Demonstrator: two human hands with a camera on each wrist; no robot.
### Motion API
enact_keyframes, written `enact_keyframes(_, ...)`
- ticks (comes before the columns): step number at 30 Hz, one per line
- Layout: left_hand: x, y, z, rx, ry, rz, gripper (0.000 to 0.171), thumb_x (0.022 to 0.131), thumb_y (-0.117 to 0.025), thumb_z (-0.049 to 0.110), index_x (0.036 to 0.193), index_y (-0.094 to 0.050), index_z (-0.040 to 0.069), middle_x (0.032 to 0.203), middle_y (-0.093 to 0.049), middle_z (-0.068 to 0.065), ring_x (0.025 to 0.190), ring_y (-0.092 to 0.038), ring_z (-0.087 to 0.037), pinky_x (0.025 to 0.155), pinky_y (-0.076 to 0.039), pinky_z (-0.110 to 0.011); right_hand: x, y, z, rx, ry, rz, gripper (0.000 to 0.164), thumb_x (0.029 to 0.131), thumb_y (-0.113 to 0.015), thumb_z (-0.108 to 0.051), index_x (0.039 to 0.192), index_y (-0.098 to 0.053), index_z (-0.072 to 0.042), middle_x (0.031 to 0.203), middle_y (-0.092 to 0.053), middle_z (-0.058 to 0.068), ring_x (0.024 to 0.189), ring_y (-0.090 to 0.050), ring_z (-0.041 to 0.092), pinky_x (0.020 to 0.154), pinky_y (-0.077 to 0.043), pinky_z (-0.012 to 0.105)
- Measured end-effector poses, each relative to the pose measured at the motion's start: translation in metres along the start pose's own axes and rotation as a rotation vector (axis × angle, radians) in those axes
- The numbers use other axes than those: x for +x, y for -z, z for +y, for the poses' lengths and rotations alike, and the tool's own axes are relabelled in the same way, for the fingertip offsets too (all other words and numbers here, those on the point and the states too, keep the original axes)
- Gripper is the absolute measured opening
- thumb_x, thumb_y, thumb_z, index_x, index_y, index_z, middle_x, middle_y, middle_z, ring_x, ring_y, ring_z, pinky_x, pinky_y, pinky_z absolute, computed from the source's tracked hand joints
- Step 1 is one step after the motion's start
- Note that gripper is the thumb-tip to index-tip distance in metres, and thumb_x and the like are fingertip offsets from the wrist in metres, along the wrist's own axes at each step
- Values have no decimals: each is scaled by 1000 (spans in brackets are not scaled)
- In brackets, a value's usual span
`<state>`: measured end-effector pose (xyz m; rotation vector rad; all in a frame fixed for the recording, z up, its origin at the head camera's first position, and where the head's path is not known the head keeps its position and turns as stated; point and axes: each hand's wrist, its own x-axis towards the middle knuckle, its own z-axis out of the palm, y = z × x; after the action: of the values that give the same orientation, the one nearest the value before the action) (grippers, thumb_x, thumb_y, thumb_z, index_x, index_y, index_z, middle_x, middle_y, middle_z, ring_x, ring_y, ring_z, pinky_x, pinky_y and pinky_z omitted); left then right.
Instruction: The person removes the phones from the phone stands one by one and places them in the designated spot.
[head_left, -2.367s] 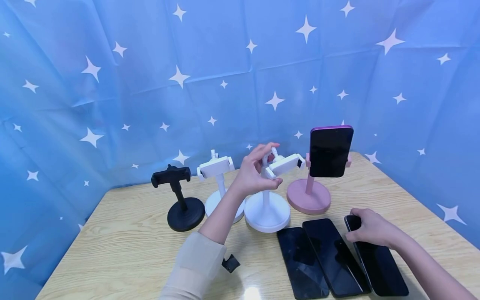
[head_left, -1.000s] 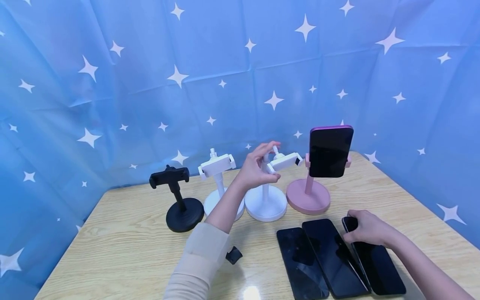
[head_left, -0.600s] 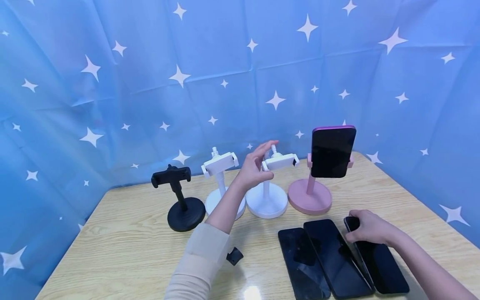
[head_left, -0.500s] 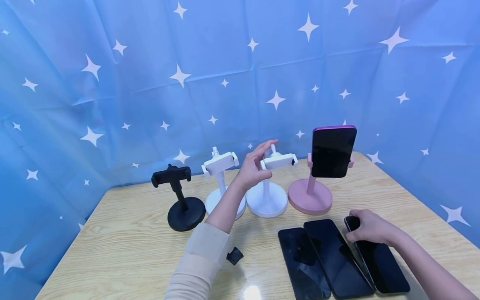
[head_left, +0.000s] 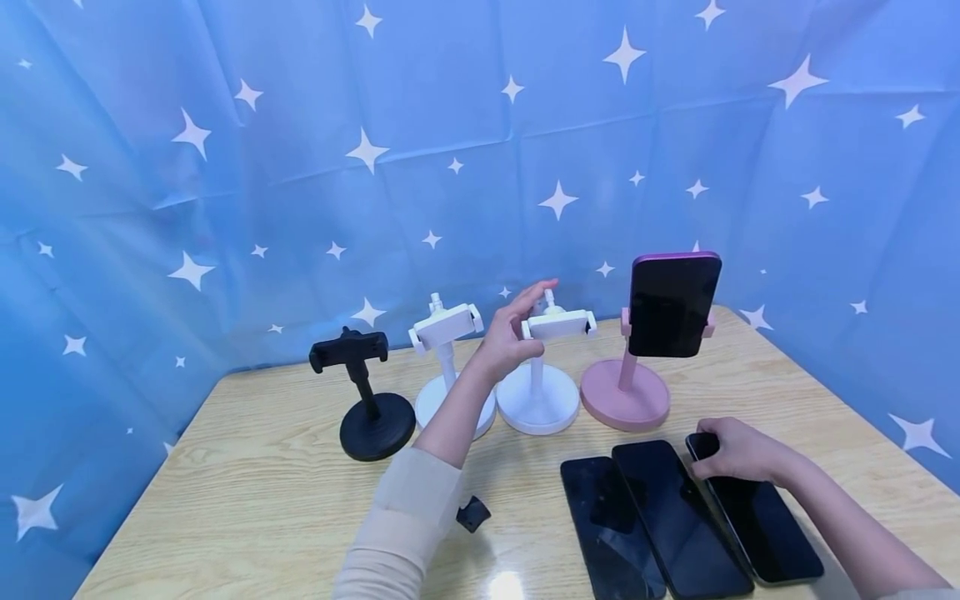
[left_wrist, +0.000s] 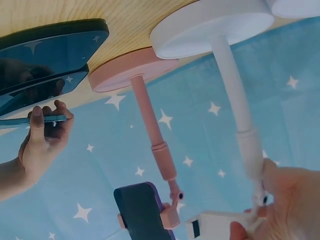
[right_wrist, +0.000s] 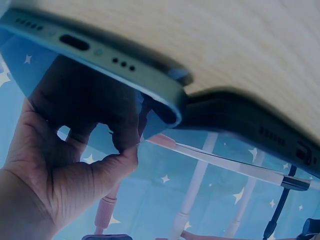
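My left hand [head_left: 506, 346] grips the upper part of a white phone stand [head_left: 538, 400], at the joint behind its holder; the left wrist view shows the thumb against the stem [left_wrist: 232, 85]. The stand's holder [head_left: 558, 325] holds no phone. To the right, my right hand [head_left: 746, 454] pinches the far end of a black-screened phone [head_left: 772, 533] by its long edges. In the right wrist view that phone's port end [right_wrist: 100, 55] is close to the camera. Two more dark phones, a middle one [head_left: 675, 517] and a left one [head_left: 611, 525], lie beside it.
A pink stand [head_left: 626, 396] carries an upright phone [head_left: 675, 304]. Left of my left hand stand a second white stand [head_left: 446, 329] and a black stand [head_left: 375, 425]. A small black piece [head_left: 473, 514] lies near my left sleeve. A starry blue curtain [head_left: 300, 167] hangs behind the table.
My left hand has pushed the white stand back, away from me, and its holder has turned from slanted to nearly level. My right hand stays on the right phone.
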<state>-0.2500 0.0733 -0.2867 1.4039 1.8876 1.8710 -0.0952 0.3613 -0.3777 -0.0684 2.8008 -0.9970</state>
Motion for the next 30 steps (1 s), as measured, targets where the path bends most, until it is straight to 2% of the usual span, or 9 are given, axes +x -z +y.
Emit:
enact_keyframes(5, 6, 2, -22, -15, -24, 10, 77, 65, -50, -18, 138, -36, 2, 146, -31, -5, 122, -38, -22, 67, -46, -22, 2, 0, 1, -13, -28, 2, 26, 74, -69, -19, 77, -47, -5, 63, -40, 0, 55, -41, 13, 51, -35, 24)
enact_keyframes(9, 5, 2, -18, -19, 4, -6, 76, 67, -49, -19, 139, -34, 0, 148, -27, -9, 129, -31, -24, 69, -45, -22, 4, 0, 1, -13, -69, -8, 26, 77, -68, -21, 79, -49, -3, 64, -40, 1, 58, -41, 15, 53, -33, 26)
enact_keyframes(15, -1, 1, 4, -19, 43, -19, 75, 67, -48, -18, 139, -32, -4, 149, -22, -16, 124, -35, -29, 67, -44, -20, 7, 1, 1, -4, -98, -34, 25, 79, -66, -22, 80, -49, -2, 65, -40, 2, 60, -41, 17, 55, -33, 28)
enact_keyframes(17, -3, 0, 10, -19, 46, -12, 74, 67, -48, -18, 138, -32, -5, 148, -22, -17, 124, -35, -27, 67, -44, -20, 7, 0, 1, -7, -94, -34, 25, 79, -66, -22, 80, -50, -2, 66, -41, 2, 61, -42, 17, 55, -33, 28)
enact_keyframes(24, -4, -1, 13, -26, 50, -9, 74, 68, -48, -19, 139, -32, -3, 149, -21, -16, 124, -35, -30, 67, -44, -20, 9, -1, 0, -65, -31, -4, 24, 78, -67, -20, 83, -54, -1, 68, -44, 2, 63, -43, 16, 56, -34, 26)
enact_keyframes(30, -5, 0, 11, 1, 47, -6, 73, 70, -46, -17, 140, -31, -2, 150, -21, -15, 136, -21, -26, 72, -43, -19, 10, -3, -3, -123, -30, 31, 21, 77, -65, -19, 85, -55, -2, 66, -45, 1, 60, -42, 15, 55, -34, 27)
